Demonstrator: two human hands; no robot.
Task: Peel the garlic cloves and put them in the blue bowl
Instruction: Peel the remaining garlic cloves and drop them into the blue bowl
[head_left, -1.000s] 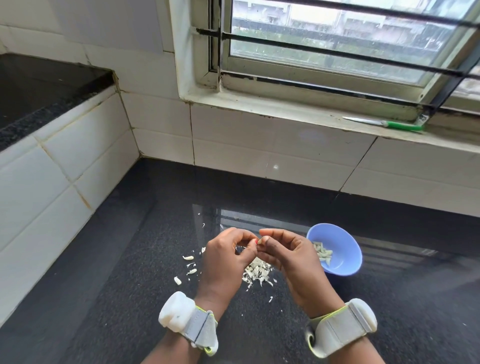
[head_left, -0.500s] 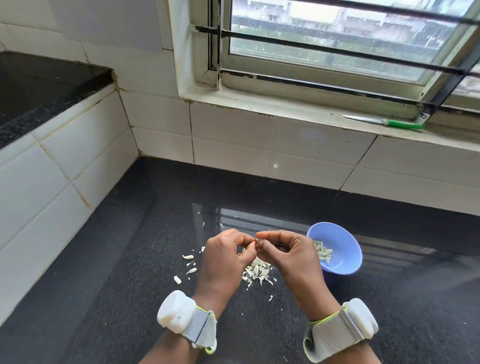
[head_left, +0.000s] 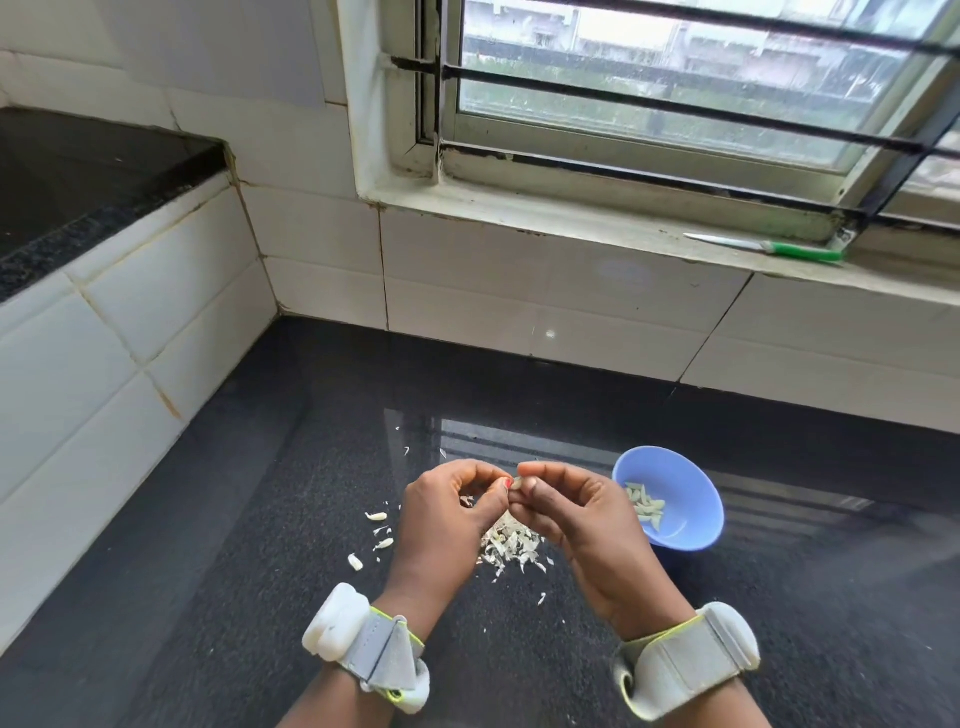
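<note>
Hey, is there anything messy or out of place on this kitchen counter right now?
Papery garlic skins lie heaped on the black granite counter under both hands, with a few stray pieces scattered to the left. A green-handled knife sits on the windowsill, away from the work.

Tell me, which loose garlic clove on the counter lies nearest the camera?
The clove left of the left hand, lowest of that scatter; the others lie farther back.

- I get soft daylight from the window (head_left: 675, 78); the scene is bright and even.
- The black countertop (head_left: 260, 519) mirrors the window bars as pale glare.
- Straight tile lines bow toward the edges.
- Focus is sharp; shadows are faint.
</note>
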